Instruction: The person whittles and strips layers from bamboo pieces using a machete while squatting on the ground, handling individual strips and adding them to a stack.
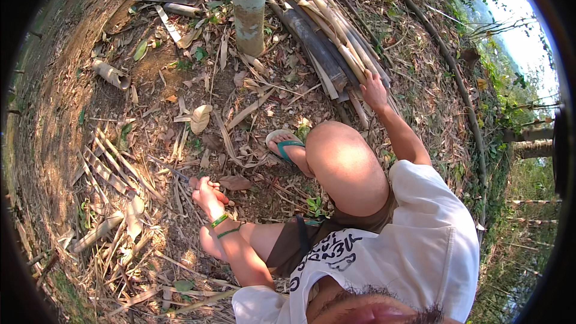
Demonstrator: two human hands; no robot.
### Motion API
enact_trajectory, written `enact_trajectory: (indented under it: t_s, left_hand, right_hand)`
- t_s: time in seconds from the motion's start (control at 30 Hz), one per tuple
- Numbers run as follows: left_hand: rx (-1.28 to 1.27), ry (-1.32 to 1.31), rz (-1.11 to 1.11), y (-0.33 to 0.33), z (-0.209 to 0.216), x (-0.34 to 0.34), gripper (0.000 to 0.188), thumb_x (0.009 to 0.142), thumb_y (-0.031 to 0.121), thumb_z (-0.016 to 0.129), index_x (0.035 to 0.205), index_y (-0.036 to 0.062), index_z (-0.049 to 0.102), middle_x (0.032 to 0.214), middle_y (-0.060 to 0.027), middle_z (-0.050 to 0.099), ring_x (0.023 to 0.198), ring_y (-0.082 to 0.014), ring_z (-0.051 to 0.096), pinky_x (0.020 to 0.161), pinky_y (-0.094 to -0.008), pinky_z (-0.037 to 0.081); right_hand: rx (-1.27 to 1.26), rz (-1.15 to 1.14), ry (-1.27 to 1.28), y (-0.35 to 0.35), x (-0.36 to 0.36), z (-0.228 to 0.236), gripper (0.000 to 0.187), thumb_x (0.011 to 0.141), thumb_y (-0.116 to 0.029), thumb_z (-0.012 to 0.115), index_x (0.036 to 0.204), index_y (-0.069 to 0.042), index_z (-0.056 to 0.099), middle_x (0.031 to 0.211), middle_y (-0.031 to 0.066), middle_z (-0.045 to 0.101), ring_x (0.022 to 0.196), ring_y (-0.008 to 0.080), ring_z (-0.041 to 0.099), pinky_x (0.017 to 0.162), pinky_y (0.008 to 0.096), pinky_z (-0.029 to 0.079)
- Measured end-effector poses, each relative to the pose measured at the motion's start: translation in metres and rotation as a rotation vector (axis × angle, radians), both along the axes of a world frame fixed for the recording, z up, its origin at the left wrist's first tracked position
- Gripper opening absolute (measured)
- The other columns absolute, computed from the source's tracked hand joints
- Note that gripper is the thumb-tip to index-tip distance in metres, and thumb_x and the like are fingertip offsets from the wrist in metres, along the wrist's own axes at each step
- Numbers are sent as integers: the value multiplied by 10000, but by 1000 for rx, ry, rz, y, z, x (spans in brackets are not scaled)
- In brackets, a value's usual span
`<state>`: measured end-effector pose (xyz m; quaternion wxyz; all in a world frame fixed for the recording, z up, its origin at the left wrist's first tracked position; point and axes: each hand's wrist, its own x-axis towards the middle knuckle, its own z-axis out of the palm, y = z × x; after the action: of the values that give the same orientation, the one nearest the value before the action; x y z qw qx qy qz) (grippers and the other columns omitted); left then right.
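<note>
- Bamboo is what we have under our right hand (373, 89): a stack of long split bamboo strips (336, 42), pale and dark, lying side by side on the ground and running up toward the base of a grey-green trunk (248, 0).
- Our right arm is stretched out past the raised knee (347, 165), and the palm rests on the near end of the stack; the fingers lie together over the strips, though we cannot tell whether they grip one piece or only press on it.
- Our left hand (207, 192) is down low beside the left leg, fingers curled tight around a thin dark stick-like handle (174, 173) that points away to the upper left over the leaf litter; what sits at its far end we cannot make out.
- Green bands (219, 221) circle the left wrist.
- Our foot in a green-strapped sandal (287, 146) is planted on dry leaves between the two hands, just below the near end of the stack.
- Left of the left hand lies a loose scatter of thinner slats (108, 171), well apart from the main stack.
- Further off at upper left, a short hollow bamboo section (111, 74) lies on bare dirt.
</note>
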<state>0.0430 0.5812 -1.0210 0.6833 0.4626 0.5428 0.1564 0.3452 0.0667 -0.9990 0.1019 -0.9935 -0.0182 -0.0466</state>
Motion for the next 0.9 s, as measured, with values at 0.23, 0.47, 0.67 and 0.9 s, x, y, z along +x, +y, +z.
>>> enact_trajectory:
  t_s: [0.23, 0.47, 0.67, 0.9]
  left_hand:
    - [74, -77, -16, -4, 23, -15, 163, 807, 141, 650, 729, 14, 588, 597, -39, 555, 496, -182, 590, 495, -295, 469]
    - [41, -5, 121, 12, 19, -49, 135, 804, 100, 641, 771, -30, 627, 585, -59, 575, 493, -172, 609, 467, -282, 465]
    - [109, 63, 238, 20, 35, -89, 108, 835, 118, 644, 799, 20, 618, 594, -41, 547, 473, -167, 569, 438, -283, 444]
    - [411, 122, 583, 43, 169, -130, 130, 866, 52, 612, 968, -23, 588, 633, -54, 544, 493, -143, 540, 494, -269, 469]
  right_hand:
    - [-239, -92, -36, 39, 11, -7, 648, 878, -253, 690, 1427, -48, 415, 1349, 275, 452, 1263, 449, 470, 1015, 506, 440]
    - [220, 615, -16, 184, 0, -3, 344, 886, -240, 684, 1153, -37, 610, 1290, 192, 505, 1179, 392, 515, 977, 468, 445]
    - [318, 1150, 396, 386, 9, -44, 323, 887, -301, 674, 1052, -22, 667, 1139, 160, 626, 1076, 359, 613, 909, 424, 498]
    - [24, 1595, 880, 631, 20, -48, 542, 857, -510, 657, 1117, -35, 694, 1059, 176, 717, 1030, 330, 673, 904, 429, 521]
